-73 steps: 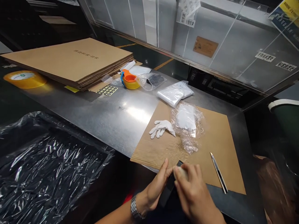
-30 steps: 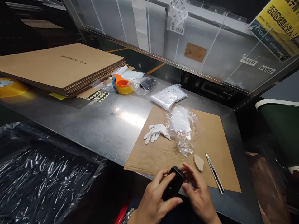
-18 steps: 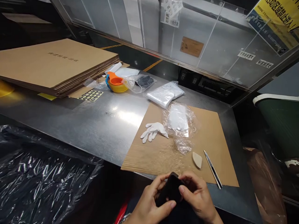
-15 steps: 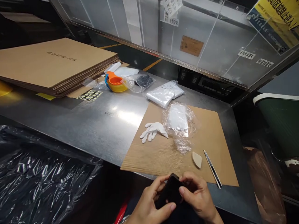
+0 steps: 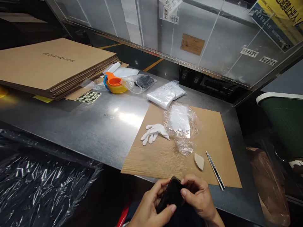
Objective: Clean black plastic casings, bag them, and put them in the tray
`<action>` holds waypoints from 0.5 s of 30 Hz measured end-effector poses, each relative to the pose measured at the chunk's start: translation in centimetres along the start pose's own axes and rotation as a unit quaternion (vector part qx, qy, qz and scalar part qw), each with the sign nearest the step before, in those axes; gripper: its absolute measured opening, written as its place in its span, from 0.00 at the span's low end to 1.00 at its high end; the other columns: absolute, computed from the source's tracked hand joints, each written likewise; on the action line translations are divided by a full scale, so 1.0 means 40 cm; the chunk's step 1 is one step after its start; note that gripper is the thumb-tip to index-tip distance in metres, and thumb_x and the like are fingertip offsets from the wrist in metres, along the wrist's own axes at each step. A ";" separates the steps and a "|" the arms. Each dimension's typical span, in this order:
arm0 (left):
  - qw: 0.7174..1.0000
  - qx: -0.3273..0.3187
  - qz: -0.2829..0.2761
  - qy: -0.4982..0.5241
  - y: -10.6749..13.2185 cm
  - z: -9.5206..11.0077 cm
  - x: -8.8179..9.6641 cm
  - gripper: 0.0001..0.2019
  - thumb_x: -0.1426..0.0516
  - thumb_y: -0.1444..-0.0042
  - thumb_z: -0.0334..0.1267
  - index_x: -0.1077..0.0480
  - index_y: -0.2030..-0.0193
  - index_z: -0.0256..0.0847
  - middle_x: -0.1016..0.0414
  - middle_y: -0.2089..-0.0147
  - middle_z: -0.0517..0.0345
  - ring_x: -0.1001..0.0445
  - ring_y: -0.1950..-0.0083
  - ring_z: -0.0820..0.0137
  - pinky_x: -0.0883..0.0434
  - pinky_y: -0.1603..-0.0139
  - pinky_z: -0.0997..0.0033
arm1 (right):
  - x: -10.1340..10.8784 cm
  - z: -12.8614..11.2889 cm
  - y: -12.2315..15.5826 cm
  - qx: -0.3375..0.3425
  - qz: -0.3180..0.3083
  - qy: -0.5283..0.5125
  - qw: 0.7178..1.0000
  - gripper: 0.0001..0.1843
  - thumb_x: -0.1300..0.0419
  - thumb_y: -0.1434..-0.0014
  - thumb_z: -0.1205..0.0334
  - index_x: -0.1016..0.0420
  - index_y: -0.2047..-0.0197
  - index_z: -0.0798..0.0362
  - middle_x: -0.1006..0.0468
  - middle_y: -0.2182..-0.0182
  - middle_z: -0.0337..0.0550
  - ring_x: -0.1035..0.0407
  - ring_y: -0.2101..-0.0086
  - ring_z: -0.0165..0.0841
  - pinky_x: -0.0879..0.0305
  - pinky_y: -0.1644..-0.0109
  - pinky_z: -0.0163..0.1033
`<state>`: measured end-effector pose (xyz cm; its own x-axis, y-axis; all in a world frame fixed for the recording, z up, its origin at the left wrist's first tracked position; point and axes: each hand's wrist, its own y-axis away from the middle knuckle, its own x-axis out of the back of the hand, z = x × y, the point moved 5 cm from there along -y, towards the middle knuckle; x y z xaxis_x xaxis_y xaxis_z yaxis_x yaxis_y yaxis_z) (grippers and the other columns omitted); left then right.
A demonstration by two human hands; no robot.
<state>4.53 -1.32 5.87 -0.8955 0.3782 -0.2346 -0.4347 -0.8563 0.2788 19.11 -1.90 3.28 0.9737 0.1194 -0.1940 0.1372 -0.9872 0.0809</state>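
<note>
The shiny metal table runs across the view, its near edge slanting down toward the hands. Beyond that edge, at lower left, lies crinkled, glossy black plastic sheeting. A thick stack of flat brown cardboard takes up the table's far left; a broad stretch of metal separates it from a single flat brown cardboard sheet. That sheet's near left corner reaches the table's near edge, while a strip of metal widens along its near side toward the right.

The bare left hand and bare right hand are together at the near edge, below the sheet. On the sheet, a white packet in crumpled clear film sits toward the far side, touching or nearly touching a limp white fabric glove.

Between the hands is a dark black object with rounded corners: the left fingers and thumb curl around its left side, and the right thumb and forefinger close at its right edge.

A slim black-and-silver craft knife lies to the right, its butt slightly past the sheet's near edge. Just beside it is a small beige wedge-shaped pad.
</note>
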 end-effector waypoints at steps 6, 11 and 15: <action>1.000 0.005 0.014 0.005 -0.001 -0.015 0.003 0.19 0.38 0.50 0.40 0.32 0.50 0.43 0.26 0.52 0.50 0.28 0.52 0.64 0.32 0.48 0.67 | 0.006 0.022 0.004 -0.003 0.022 -0.048 0.999 0.08 0.37 0.47 0.61 0.34 0.69 0.49 0.37 0.77 0.31 0.41 0.80 0.21 0.42 0.77 0.26; 1.000 0.008 0.010 0.019 -0.003 -0.019 0.001 0.19 0.39 0.49 0.41 0.33 0.50 0.42 0.26 0.52 0.49 0.28 0.51 0.63 0.31 0.49 0.66 | 0.002 0.012 0.001 0.007 0.004 -0.029 1.000 0.06 0.38 0.45 0.62 0.28 0.62 0.47 0.34 0.77 0.32 0.38 0.81 0.21 0.40 0.77 0.26; 1.000 0.017 0.007 0.023 -0.002 -0.020 -0.002 0.20 0.39 0.49 0.42 0.33 0.50 0.41 0.26 0.52 0.48 0.28 0.52 0.62 0.30 0.51 0.66 | 0.007 0.021 0.004 -0.007 0.015 -0.026 1.000 0.06 0.37 0.47 0.61 0.29 0.65 0.49 0.37 0.78 0.32 0.40 0.81 0.21 0.40 0.78 0.26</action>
<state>4.72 -1.56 5.13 -0.8965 0.3489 -0.2730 -0.4258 -0.8489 0.3133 19.23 -2.10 2.42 0.9668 0.0843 -0.2411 0.1115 -0.9886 0.1014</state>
